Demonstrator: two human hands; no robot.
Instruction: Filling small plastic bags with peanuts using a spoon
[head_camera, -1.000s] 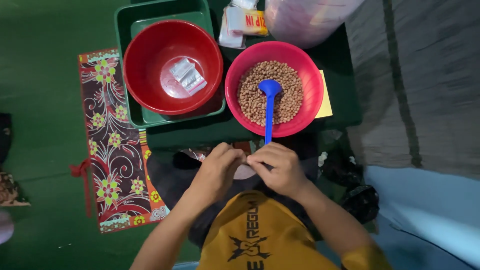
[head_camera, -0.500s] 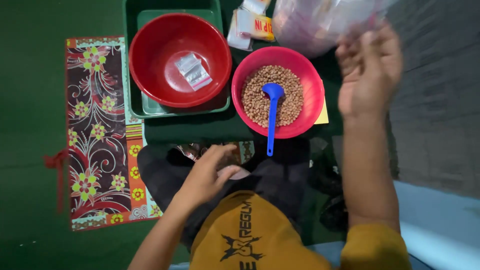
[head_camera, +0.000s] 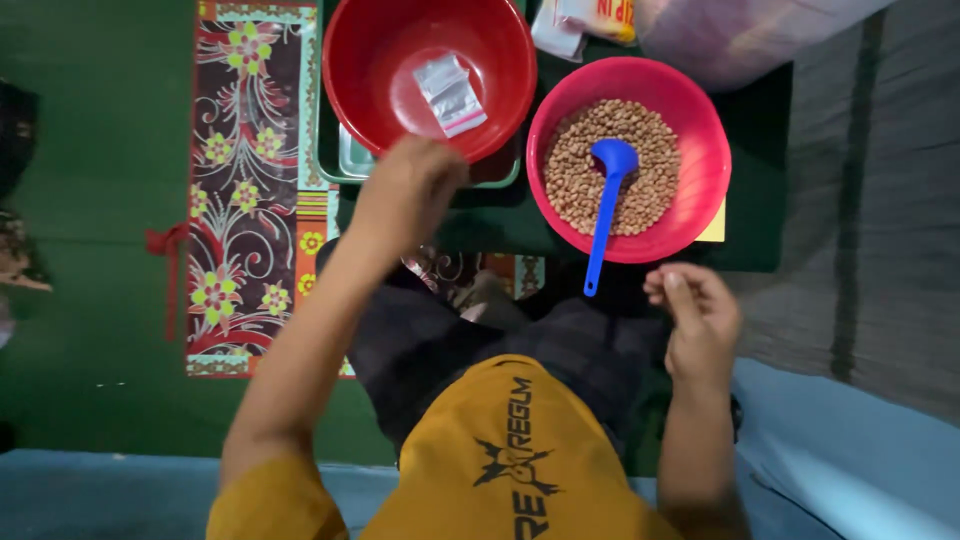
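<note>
With the left hand (head_camera: 405, 190) curled at the red bowl's (head_camera: 350, 60) rim, fingers hidden so its grip is unclear, the loosely open, empty right hand (head_camera: 697, 318) near the blue scoop (head_camera: 605, 205) should grip its handle low to lift beans (head_camera: 612, 165) level.

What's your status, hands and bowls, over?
Left hand at near rim of red bowl, small clear packets inside. Right hand loosely curled, near blue scoop handle. Scoop rests in pink bowl of peanuts. Nothing between.

L hand (head_camera: 408, 190) reaching fwd, R hand (head_camera: 697, 318) fingers loosely curled
</note>
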